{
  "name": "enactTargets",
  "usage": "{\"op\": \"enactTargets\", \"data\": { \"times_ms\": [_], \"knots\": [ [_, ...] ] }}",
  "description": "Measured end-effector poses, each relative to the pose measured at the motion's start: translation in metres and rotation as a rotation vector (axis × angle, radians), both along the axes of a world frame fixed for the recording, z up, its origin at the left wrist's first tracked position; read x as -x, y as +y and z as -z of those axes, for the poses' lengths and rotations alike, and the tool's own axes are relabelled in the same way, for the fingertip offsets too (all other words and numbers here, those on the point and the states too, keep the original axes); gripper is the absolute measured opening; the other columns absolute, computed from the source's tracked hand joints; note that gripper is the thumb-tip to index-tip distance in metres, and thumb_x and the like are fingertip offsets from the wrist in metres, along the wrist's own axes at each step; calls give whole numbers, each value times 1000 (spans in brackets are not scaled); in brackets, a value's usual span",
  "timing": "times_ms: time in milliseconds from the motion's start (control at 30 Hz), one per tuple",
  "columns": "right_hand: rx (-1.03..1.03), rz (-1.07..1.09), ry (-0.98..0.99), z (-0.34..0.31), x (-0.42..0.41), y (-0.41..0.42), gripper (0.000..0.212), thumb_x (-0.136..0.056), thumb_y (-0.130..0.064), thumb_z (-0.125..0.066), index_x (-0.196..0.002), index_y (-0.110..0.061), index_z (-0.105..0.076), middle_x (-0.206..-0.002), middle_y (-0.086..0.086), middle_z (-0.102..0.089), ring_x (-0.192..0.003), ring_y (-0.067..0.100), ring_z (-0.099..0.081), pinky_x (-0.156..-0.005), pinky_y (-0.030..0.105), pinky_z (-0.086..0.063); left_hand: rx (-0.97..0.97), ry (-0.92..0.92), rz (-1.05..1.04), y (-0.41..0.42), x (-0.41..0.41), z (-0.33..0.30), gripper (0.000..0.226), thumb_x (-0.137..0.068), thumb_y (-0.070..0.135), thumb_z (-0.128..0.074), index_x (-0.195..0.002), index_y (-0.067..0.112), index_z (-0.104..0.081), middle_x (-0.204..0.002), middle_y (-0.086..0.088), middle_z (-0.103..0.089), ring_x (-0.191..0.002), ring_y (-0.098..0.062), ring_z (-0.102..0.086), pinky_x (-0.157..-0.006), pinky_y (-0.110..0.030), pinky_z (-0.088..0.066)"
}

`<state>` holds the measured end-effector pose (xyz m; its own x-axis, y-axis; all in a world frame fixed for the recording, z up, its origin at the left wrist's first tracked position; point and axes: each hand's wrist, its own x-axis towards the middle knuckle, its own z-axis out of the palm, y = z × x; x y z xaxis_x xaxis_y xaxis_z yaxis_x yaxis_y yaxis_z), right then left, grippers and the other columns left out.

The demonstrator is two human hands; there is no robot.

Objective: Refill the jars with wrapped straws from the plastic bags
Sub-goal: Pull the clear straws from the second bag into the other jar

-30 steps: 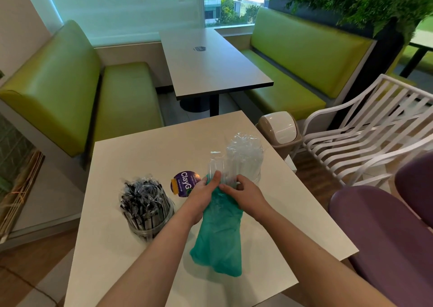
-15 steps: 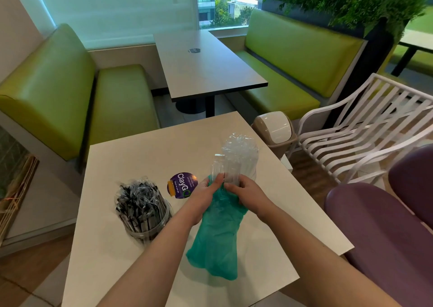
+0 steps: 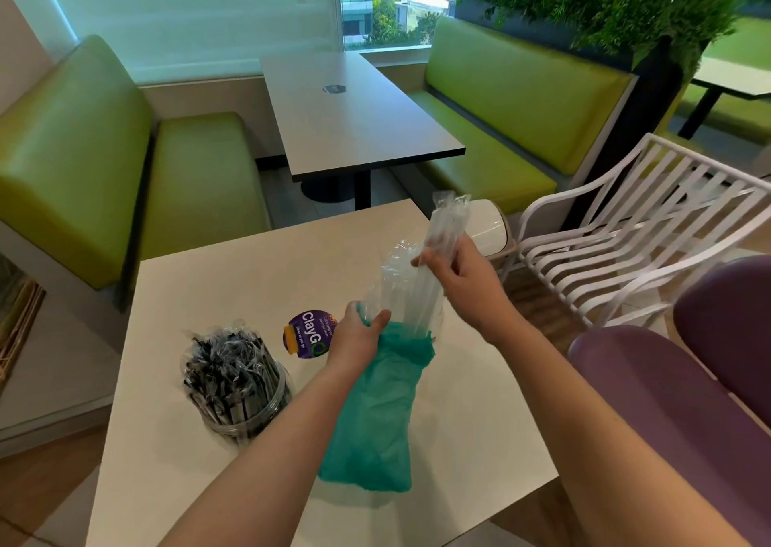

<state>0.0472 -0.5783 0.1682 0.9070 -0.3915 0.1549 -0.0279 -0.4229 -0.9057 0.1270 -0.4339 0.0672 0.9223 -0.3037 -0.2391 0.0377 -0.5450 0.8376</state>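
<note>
Gripping the green bag's [image 3: 375,413] neck at mid-surface, the left hand [image 3: 359,333] steadies it; the right hand [image 3: 459,279] pinches a clear straw bundle [image 3: 434,262] half-drawn out. Light, slippery wrappers: hold mid-bundle, firmly.

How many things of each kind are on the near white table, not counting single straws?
Jars: 2, the jar of black straws and the clear jar behind the hands.
Green plastic bags: 1, held by the left hand.
Bundles of clear wrapped straws: 1, gripped by the right hand.
Purple stickers: 1.
Total: 5
</note>
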Motion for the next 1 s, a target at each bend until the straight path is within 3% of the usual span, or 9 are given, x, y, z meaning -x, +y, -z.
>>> {"op": "enactTargets", "data": {
  "times_ms": [167, 333, 400, 467, 567, 700, 800, 900, 1000],
  "knots": [
    [102, 58, -79, -17, -4, -6, 21, -100, -37, -46, -116, -24, -49, -95, -18, -66, -91, -8, -60, -76, 13, -44, -50, 21, 34, -8, -3, 2, 60, -91, 44, -63, -143, 23, -41, -125, -5, -62, -109, -27, -59, -84, -35, -47],
    [120, 125, -124, -18, -9, -6, 32, -98, -42, -47, -124, -24, -45, -109, -7, -65, -100, 10, -62, -84, 42, -57, -34, 40, 25, -10, -5, 4, 58, -89, 42, -66, -141, 25, -45, -122, -2, -63, -103, -23, -58, -86, -35, -48],
    [134, 142, -136, -14, -12, -5, 27, -98, -42, -49, -121, -30, -43, -109, -8, -61, -100, 14, -62, -81, 46, -58, -39, 40, 20, -10, -6, 3, 56, -89, 40, -67, -139, 25, -48, -120, -1, -64, -104, -23, -59, -87, -36, -48],
    [158, 144, -140, -10, -13, -4, 22, -97, -40, -51, -117, -37, -42, -102, -12, -59, -94, 11, -63, -77, 42, -59, -44, 44, 17, -11, -7, 2, 54, -88, 39, -67, -136, 25, -50, -118, 0, -64, -103, -23, -59, -87, -36, -48],
    [164, 151, -89, -1, -13, 1, 29, -96, -41, -53, -123, -31, -47, -106, -9, -61, -87, 9, -63, -75, 31, -60, -49, 56, 22, -11, -7, 2, 53, -87, 40, -67, -135, 25, -49, -116, 1, -64, -104, -23, -60, -88, -38, -50],
    [158, 199, -67, 1, -15, 3, 34, -94, -42, -57, -124, -26, -52, -104, -15, -57, -84, 9, -62, -78, 34, -60, -38, 69, 20, -11, -7, 3, 56, -88, 40, -67, -138, 27, -46, -118, 0, -64, -105, -23, -60, -92, -40, -50],
    [201, 203, -83, 0, -15, 2, 35, -93, -46, -57, -122, -26, -53, -99, -15, -59, -75, 4, -59, -72, 30, -59, -44, 66, 21, -11, -7, 4, 58, -87, 40, -67, -139, 28, -45, -119, 0, -64, -107, -24, -60, -94, -42, -50],
    [185, 241, -99, 2, -12, 6, 39, -92, -48, -56, -125, -27, -52, -99, -13, -61, -77, 3, -59, -69, 19, -51, -54, 65, 24, -11, -8, 3, 57, -88, 41, -67, -139, 29, -45, -120, 0, -64, -107, -24, -60, -93, -42, -51],
    [103, 230, -100, 4, -9, 10, 42, -93, -41, -59, -131, -25, -51, -101, -15, -58, -80, 3, -57, -73, 19, -51, -67, 62, 28, -11, -8, 3, 55, -88, 41, -66, -137, 28, -45, -119, 0, -64, -105, -24, -60, -91, -41, -51]
  ]
}}
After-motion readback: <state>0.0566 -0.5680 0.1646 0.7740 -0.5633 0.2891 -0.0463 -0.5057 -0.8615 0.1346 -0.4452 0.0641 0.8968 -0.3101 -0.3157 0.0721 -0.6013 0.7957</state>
